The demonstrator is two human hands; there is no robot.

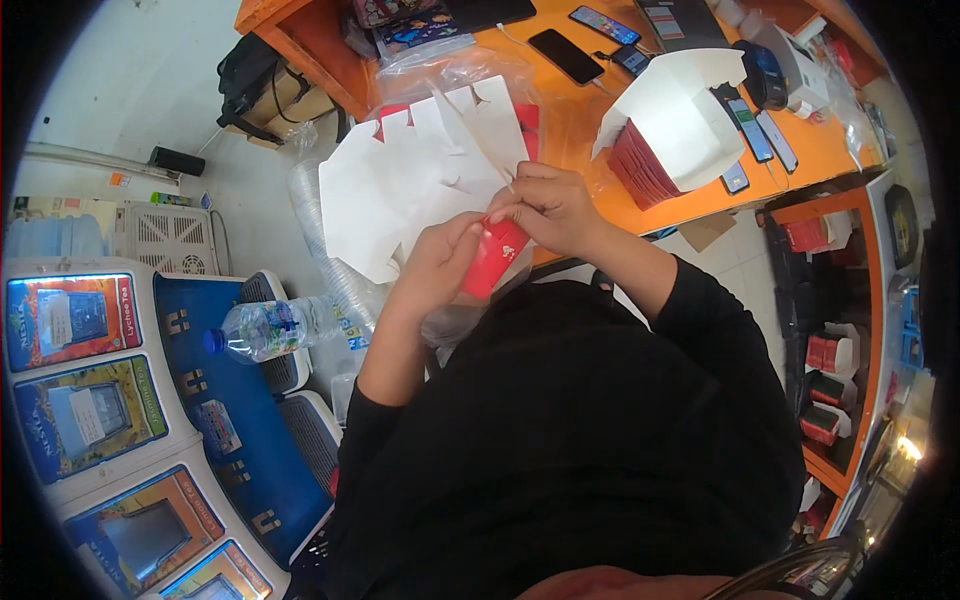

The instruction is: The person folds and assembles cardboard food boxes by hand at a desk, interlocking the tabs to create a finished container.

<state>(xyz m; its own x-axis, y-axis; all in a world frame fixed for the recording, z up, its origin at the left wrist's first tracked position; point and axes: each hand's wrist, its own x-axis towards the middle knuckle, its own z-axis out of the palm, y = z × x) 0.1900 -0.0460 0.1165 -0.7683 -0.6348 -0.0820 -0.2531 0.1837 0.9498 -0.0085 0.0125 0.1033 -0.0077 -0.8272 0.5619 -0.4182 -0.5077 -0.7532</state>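
Observation:
Close to my body, both hands are closed on a paper food carton (pixel 492 262), red with a small pale print on the side that shows. My left hand (pixel 440 262) grips its left edge, thumb toward the top. On the other side, the bent fingers and thumb of my right hand (pixel 552 212) pinch its upper edge. The fingers hide part of the carton. Just beyond my hands lie flat white carton blanks (pixel 400 195) with slotted edges; red shows beneath them. To the right stands a stack of nested folded cartons (pixel 645 165), red outside and white inside.
Phones (pixel 565 57) and cables lie on the orange table (pixel 560 115). At left, a drinks dispenser (pixel 165 400) stands near a clear bottle (pixel 265 330) with a blue cap. A sleeve of clear cups (pixel 310 205) is beside the blanks. Orange shelves (pixel 858 400) are at right.

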